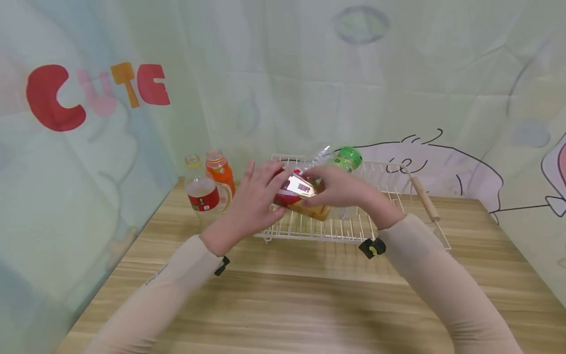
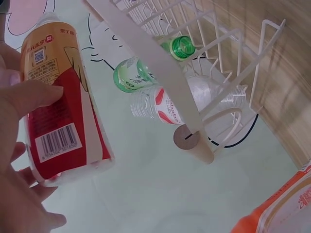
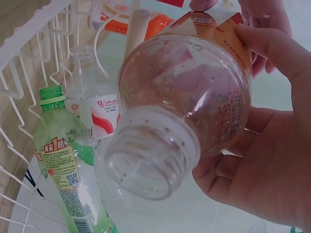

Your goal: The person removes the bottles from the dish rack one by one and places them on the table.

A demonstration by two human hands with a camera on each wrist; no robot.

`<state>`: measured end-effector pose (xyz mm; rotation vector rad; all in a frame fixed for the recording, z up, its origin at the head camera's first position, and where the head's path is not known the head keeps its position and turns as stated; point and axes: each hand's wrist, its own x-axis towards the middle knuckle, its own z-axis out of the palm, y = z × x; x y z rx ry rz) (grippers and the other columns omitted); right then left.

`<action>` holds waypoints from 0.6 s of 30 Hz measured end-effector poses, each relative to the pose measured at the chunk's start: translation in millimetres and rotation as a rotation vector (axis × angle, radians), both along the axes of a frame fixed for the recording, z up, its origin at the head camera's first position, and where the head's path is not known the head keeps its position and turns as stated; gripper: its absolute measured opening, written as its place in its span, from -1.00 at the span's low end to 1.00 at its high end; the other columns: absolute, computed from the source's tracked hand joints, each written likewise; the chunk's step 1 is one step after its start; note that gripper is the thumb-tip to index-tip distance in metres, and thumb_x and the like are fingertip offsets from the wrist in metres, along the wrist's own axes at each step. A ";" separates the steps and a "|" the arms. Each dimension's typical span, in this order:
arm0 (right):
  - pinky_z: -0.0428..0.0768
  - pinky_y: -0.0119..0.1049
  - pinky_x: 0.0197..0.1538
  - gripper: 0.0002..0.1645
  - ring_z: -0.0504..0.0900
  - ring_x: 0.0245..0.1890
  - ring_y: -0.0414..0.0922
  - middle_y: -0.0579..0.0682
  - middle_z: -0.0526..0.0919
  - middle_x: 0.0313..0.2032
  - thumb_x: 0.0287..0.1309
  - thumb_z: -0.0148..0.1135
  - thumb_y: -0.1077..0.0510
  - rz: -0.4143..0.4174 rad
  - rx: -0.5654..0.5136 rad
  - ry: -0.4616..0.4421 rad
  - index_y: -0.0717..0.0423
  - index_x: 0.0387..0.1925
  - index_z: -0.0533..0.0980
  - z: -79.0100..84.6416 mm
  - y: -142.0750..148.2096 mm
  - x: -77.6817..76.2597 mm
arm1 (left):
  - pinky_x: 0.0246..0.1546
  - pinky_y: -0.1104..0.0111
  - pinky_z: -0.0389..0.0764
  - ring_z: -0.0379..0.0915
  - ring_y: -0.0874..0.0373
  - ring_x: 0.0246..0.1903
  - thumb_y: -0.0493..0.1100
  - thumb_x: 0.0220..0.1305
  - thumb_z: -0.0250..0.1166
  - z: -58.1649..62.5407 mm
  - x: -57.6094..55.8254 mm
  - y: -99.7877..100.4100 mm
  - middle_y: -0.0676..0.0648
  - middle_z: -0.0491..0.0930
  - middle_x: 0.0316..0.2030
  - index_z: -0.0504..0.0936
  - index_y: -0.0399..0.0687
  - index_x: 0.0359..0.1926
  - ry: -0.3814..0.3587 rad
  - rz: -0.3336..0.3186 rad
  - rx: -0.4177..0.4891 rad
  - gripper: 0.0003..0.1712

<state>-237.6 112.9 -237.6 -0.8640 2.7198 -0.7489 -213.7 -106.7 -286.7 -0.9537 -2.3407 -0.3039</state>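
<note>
Both hands hold a clear, uncapped plastic bottle (image 1: 286,199) with a red and orange label, tilted over the white wire rack (image 1: 311,238). My left hand (image 1: 253,200) is at the red, base end; in the left wrist view its thumb lies across the label of the bottle (image 2: 65,111). My right hand (image 1: 337,187) grips the bottle further toward its neck; the right wrist view shows the thumb on the label and fingers beneath. In the rack lie a green bottle (image 3: 65,160) and a clear bottle (image 3: 103,114) with a red and white label, both without caps.
Left of the rack stand a clear bottle (image 1: 202,194) with a red label and an orange-labelled bottle (image 1: 222,173). A wooden handle (image 1: 425,199) is on the rack's right end. The wooden table (image 1: 283,305) meets printed cloth walls (image 1: 283,83) at the back and left.
</note>
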 end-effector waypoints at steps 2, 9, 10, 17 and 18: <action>0.60 -0.26 -0.17 -0.29 0.53 -0.15 -0.04 0.04 0.58 0.00 0.05 0.38 0.00 0.001 0.012 0.001 0.12 0.22 0.40 -1.2 -1.8 0.8 | 0.36 -0.21 -0.01 0.17 -0.10 0.28 -0.11 0.00 0.46 -0.6 0.8 -0.8 -0.20 0.32 0.26 0.32 -0.10 0.29 0.005 -0.002 -0.015 -0.17; 0.56 -0.25 -0.18 -0.36 0.51 -0.20 -0.07 -0.03 0.60 -0.12 0.01 0.41 0.03 0.036 0.011 0.024 0.13 0.13 0.45 -3.8 -7.7 4.4 | 0.36 -0.21 -0.03 0.15 -0.10 0.31 -0.09 -0.02 0.49 -3.8 3.8 -2.0 -0.18 0.32 0.28 0.33 -0.13 0.29 -0.043 0.019 -0.052 -0.15; 0.55 -0.25 -0.17 -0.36 0.51 -0.21 -0.08 -0.04 0.60 -0.13 0.00 0.42 0.03 0.042 0.012 0.034 0.13 0.12 0.46 -3.9 -8.8 5.1 | 0.37 -0.20 -0.04 0.15 -0.10 0.31 -0.08 -0.02 0.50 -4.2 4.5 -2.0 -0.17 0.32 0.28 0.33 -0.13 0.30 -0.054 0.026 -0.058 -0.14; 0.54 -0.20 -0.06 -0.32 0.52 -0.16 -0.11 -0.07 0.61 -0.08 -0.04 0.46 0.05 0.060 0.047 0.092 0.11 0.15 0.48 -4.7 -14.8 9.6 | 0.40 -0.16 -0.07 0.16 -0.09 0.32 -0.04 -0.02 0.49 -6.5 8.6 -2.2 -0.17 0.36 0.27 0.29 -0.15 0.32 -0.112 0.075 -0.105 -0.10; 0.54 -0.20 -0.04 -0.31 0.51 -0.14 -0.11 -0.08 0.61 -0.06 -0.04 0.46 0.03 0.056 0.059 0.099 0.10 0.16 0.47 -4.6 -15.5 10.1 | 0.40 -0.16 -0.07 0.17 -0.08 0.32 -0.04 -0.02 0.49 -6.7 8.9 -2.4 -0.17 0.37 0.26 0.29 -0.15 0.32 -0.118 0.079 -0.109 -0.10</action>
